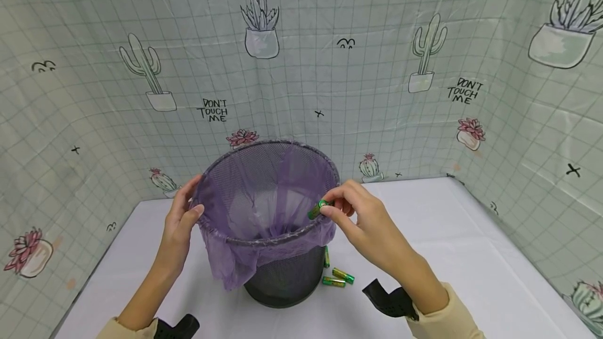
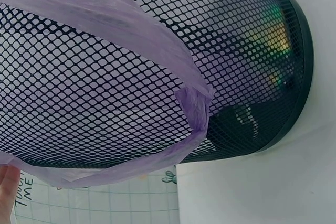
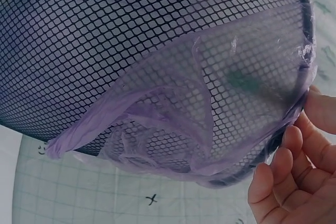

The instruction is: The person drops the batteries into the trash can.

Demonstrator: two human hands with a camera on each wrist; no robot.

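Observation:
A black mesh wastebasket (image 1: 287, 281) stands on the white table, lined with a purple plastic bag (image 1: 231, 260) folded over its rim. My left hand (image 1: 181, 221) grips the rim on the left side, thumb over the edge. Between thumb and fingers, my right hand (image 1: 369, 221) pinches a green battery (image 1: 314, 210) at the right part of the rim, its end over the opening. In the right wrist view that battery shows as a green blur (image 3: 247, 82) through mesh and bag. Several more green batteries (image 1: 334, 281) lie on the table by the basket's base, one partly hidden behind it.
A pale grid-patterned cloth (image 1: 301, 93) with cactus drawings hangs behind and at both sides. The white tabletop (image 1: 414, 213) extends around the basket. Each wrist wears a black strap mount (image 1: 391, 300). Green and yellow blurs (image 2: 275, 32) show through the mesh in the left wrist view.

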